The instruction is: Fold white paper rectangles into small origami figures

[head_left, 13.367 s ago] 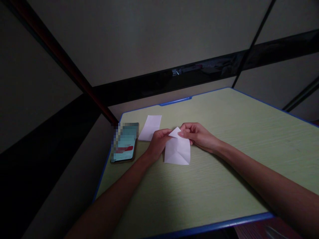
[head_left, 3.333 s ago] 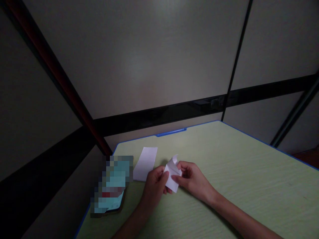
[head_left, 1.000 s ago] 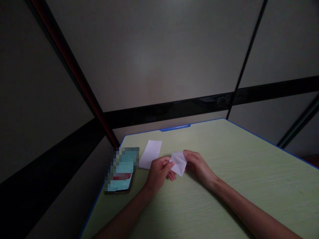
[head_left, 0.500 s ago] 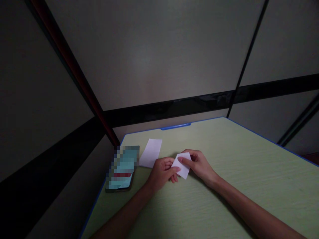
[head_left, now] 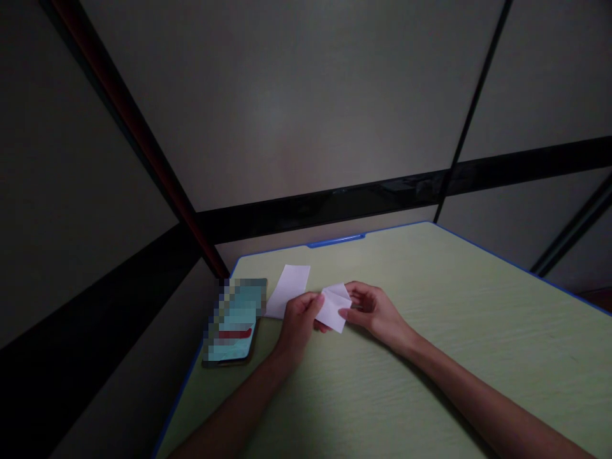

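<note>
A small white piece of folded paper (head_left: 333, 310) is held between my two hands above the table, with crease lines showing on its upper face. My left hand (head_left: 300, 319) pinches its left side, thumb on top and fingers underneath. At the right edge, my right hand (head_left: 375, 310) has its thumb on the paper's lower right part, while the other fingers curl behind it. Past my left hand lies a white sheet of paper (head_left: 289, 287), flat on the table and partly covered by that hand.
A phone (head_left: 234, 325) with a lit, blurred-out screen lies at the table's left edge. The pale green table (head_left: 478, 331) has a blue rim and a blue strip (head_left: 337, 241) at its far edge. Grey panels (head_left: 310, 108) with a black band rise behind it.
The folded paper has shifted slightly left and turned, so creases now show. My left thumb has moved up along it, and my right thumb now sits nearer its right edge.
</note>
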